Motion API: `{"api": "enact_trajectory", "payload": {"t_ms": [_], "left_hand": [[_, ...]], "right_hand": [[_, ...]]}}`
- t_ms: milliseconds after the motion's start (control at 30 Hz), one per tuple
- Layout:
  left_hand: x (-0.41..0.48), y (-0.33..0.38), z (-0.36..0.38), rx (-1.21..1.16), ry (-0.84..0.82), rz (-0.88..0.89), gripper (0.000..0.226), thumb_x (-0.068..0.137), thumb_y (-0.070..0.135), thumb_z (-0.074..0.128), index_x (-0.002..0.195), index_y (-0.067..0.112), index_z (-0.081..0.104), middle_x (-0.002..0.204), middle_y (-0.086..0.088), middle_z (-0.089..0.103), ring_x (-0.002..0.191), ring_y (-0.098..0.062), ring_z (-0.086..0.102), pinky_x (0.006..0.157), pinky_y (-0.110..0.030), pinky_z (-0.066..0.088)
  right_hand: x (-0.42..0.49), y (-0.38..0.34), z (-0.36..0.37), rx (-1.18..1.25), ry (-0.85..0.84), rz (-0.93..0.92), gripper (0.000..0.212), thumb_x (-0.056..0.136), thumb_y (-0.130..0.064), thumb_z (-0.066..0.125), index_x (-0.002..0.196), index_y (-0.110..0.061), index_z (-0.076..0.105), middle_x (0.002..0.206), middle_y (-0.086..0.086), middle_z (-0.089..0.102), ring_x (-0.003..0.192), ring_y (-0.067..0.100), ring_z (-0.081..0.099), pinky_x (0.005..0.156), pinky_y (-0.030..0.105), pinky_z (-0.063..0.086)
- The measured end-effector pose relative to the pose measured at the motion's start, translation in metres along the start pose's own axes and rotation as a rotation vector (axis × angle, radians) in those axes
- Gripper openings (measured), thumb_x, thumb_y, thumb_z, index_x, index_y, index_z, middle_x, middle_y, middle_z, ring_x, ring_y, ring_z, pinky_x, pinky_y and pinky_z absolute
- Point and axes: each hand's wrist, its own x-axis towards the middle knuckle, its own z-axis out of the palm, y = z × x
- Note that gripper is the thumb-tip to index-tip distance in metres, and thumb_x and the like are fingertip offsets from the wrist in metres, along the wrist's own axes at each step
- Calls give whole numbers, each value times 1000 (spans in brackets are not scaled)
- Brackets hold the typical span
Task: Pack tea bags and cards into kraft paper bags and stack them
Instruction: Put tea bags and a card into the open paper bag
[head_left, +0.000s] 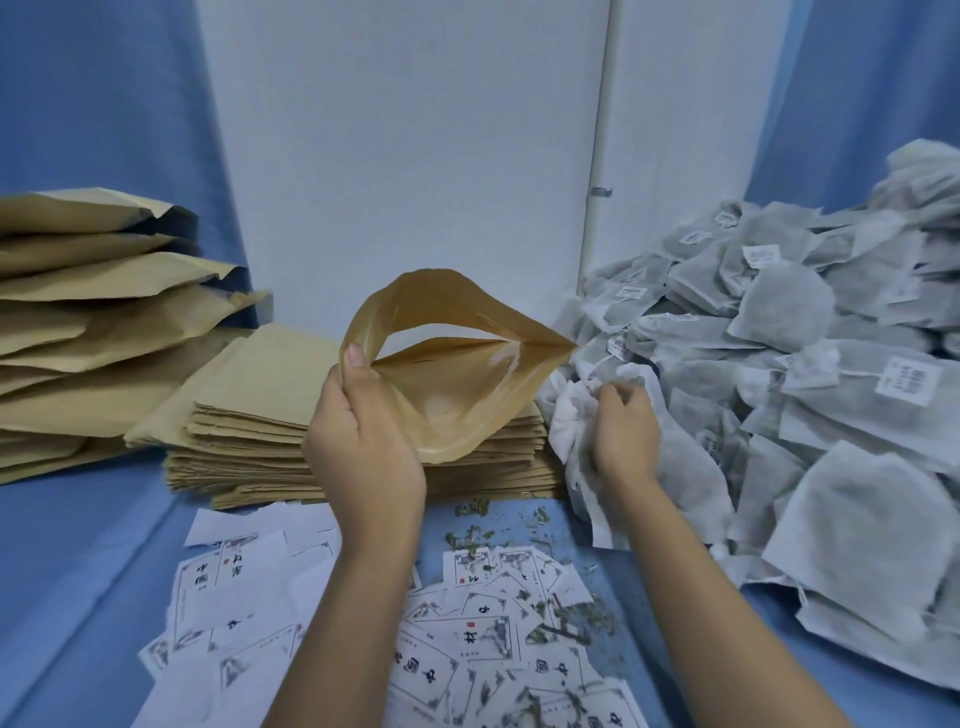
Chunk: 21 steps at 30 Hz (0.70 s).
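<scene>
**Packing in mid-cycle.** The left hand (363, 441) is pinching the rim of an open bag (457, 410) and holding it raised at centre. The mouth is gaping toward the viewer, the glossy lining is catching light, and nothing is showing inside. The right hand (623, 431) is curling round white tea bags (569, 415) at the near edge of the heap (810, 364) at 3 o'clock. Plump filled bags (78, 322) are lying stacked at 9 o'clock, so several rounds appear done. The flat bags (249, 431) piled behind the hands, the large heap and the scattered cards (457, 639) at 6 o'clock are suggesting that much remains. This bag is awaiting tea bags and a card. Leaf crumbs (478, 535) are dotting the blue surface (78, 571).
</scene>
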Motion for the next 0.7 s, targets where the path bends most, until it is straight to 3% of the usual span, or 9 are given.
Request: {"api": "enact_trajectory", "payload": {"t_ms": [67, 100, 200, 267, 367, 500, 600, 667, 700], "left_hand": [[0, -1, -1, 5, -5, -5, 40, 101, 36, 36, 62, 30, 39, 48, 21, 45, 48, 1, 38, 48, -11, 31], [0, -2, -2, 10, -5, -17, 39, 102, 37, 36, 63, 30, 40, 48, 21, 46, 48, 1, 38, 48, -11, 31], [3, -3, -2, 25, 8, -33, 40, 102, 38, 35, 63, 31, 40, 48, 21, 45, 48, 0, 38, 48, -14, 31], [4, -3, -3, 26, 10, -26, 42, 102, 38, 36, 60, 31, 38, 47, 20, 43, 47, 0, 36, 48, -15, 30], [2, -2, -3, 31, 7, -21, 43, 102, 38, 35, 60, 30, 36, 46, 20, 42, 47, 0, 36, 48, -14, 30], [0, -3, -2, 36, -2, -23, 42, 102, 38, 35, 60, 30, 38, 48, 19, 43, 47, 0, 36, 47, -15, 30], [0, -3, -2, 26, 7, -21, 41, 102, 37, 36, 61, 31, 39, 48, 21, 45, 47, 2, 38, 48, -13, 31], [1, -3, -3, 19, 11, -24, 40, 102, 37, 35, 62, 32, 41, 48, 22, 45, 48, 2, 39, 48, -12, 32], [1, -2, -3, 17, 13, -25, 40, 102, 37, 35, 63, 32, 41, 48, 22, 46, 48, 3, 39, 49, -11, 32]], "right_hand": [[3, 2, -3, 85, -38, 93, 6, 85, -11, 50, 87, -14, 55, 83, 4, 53, 76, 18, 47, 69, 27, 37], [1, 4, -4, 137, -66, 164, 10, 80, -6, 50, 74, -14, 50, 69, 4, 46, 63, 19, 42, 58, 26, 35], [-7, 13, -5, 143, -89, 266, 18, 76, 6, 45, 75, -11, 52, 58, 7, 42, 48, 18, 36, 39, 17, 27], [-10, 17, -3, 114, -46, 224, 25, 81, 6, 44, 95, -9, 59, 75, 12, 55, 61, 21, 48, 47, 21, 37], [-9, 17, -2, 106, 72, 115, 31, 89, -4, 46, 112, -7, 67, 97, 9, 65, 84, 22, 57, 72, 28, 47], [-13, 8, -1, 230, 165, 25, 34, 98, -11, 43, 124, -18, 63, 107, -7, 66, 83, 1, 56, 73, 9, 42], [-16, 7, 1, 327, 198, 62, 37, 100, -17, 36, 132, -14, 56, 128, 1, 59, 114, 13, 53, 95, 24, 41], [-17, 6, 1, 363, 248, 65, 38, 99, -14, 33, 129, -10, 57, 127, 8, 60, 117, 23, 54, 99, 34, 43], [-18, 4, 1, 373, 270, 34, 37, 99, -14, 33, 127, -12, 57, 125, 6, 61, 115, 21, 55, 95, 31, 44]]}}
